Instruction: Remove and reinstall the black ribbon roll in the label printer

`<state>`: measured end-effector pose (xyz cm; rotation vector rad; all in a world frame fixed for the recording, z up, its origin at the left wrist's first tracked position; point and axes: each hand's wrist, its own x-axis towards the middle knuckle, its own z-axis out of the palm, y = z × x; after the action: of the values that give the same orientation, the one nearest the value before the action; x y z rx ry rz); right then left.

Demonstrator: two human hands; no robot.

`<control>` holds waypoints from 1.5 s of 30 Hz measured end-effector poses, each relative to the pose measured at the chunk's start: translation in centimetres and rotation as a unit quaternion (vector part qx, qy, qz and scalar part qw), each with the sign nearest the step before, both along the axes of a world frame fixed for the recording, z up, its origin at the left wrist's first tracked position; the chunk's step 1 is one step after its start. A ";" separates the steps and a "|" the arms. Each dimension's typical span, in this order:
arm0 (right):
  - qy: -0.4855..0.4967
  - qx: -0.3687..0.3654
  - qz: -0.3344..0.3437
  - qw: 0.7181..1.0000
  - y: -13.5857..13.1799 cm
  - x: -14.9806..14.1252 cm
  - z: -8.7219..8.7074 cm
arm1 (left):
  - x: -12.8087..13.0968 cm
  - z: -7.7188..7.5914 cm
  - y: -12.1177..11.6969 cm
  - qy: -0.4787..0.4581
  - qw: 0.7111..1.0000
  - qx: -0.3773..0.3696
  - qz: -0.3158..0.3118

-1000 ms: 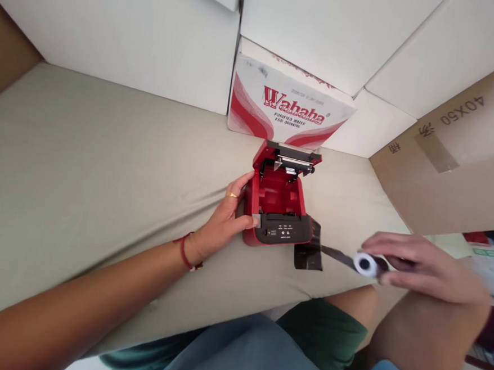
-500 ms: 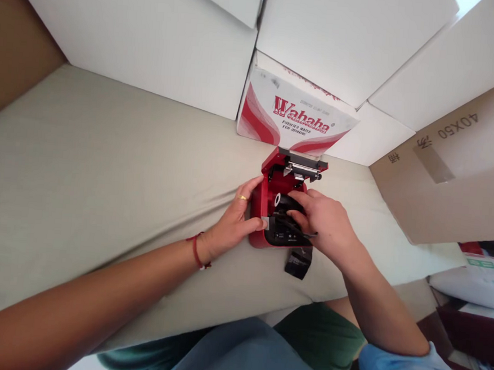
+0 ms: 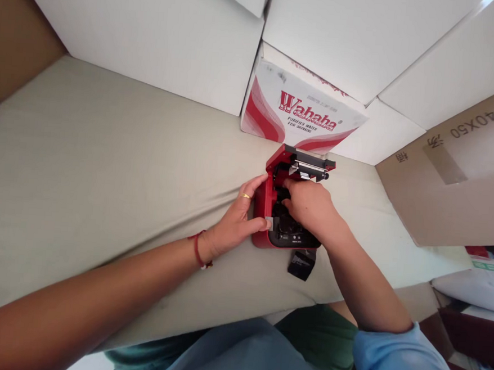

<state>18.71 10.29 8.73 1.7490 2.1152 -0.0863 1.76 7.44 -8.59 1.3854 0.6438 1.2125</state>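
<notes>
Fingers of the left hand (image 3: pixel 233 222) spread wide against the red device (image 3: pixel 262 206), whose stiff, light-looking shell suits a side-wall hold; the right hand's (image 3: pixel 313 207) reach inside, perhaps on the black roll (image 3: pixel 283 195), grip hidden; lid (image 3: pixel 308 160) close beyond them, open cloth (image 3: pixel 181 163) leftward.

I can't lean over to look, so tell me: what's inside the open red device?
Something black and a bit of red inner wall show inside the red device. The right hand covers much of the rest, so the black thing's full shape is hidden.
</notes>
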 end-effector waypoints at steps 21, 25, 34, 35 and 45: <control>0.352 0.246 0.225 0.875 -13.6 9.4 -4.7 | -0.1 0.2 -0.5 0.051 0.998 0.036 0.024; 0.372 0.260 0.217 0.864 -13.9 8.8 -4.9 | -0.5 1.2 -1.6 0.104 0.984 0.105 0.099; 0.415 0.266 0.244 0.835 -14.1 7.4 -5.4 | 0.1 3.6 -5.2 0.241 0.852 0.434 0.166; 0.429 0.256 0.241 0.832 -14.0 7.7 -5.3 | 0.3 3.7 -5.3 0.252 0.845 0.441 0.164; 0.499 0.350 -0.058 0.791 -3.2 9.7 -3.5 | 0.9 4.1 -5.1 0.306 0.794 0.484 0.204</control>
<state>28.43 7.13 5.27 2.6716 3.0301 -0.3744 2.66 2.30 -4.53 2.6872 0.8296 1.5209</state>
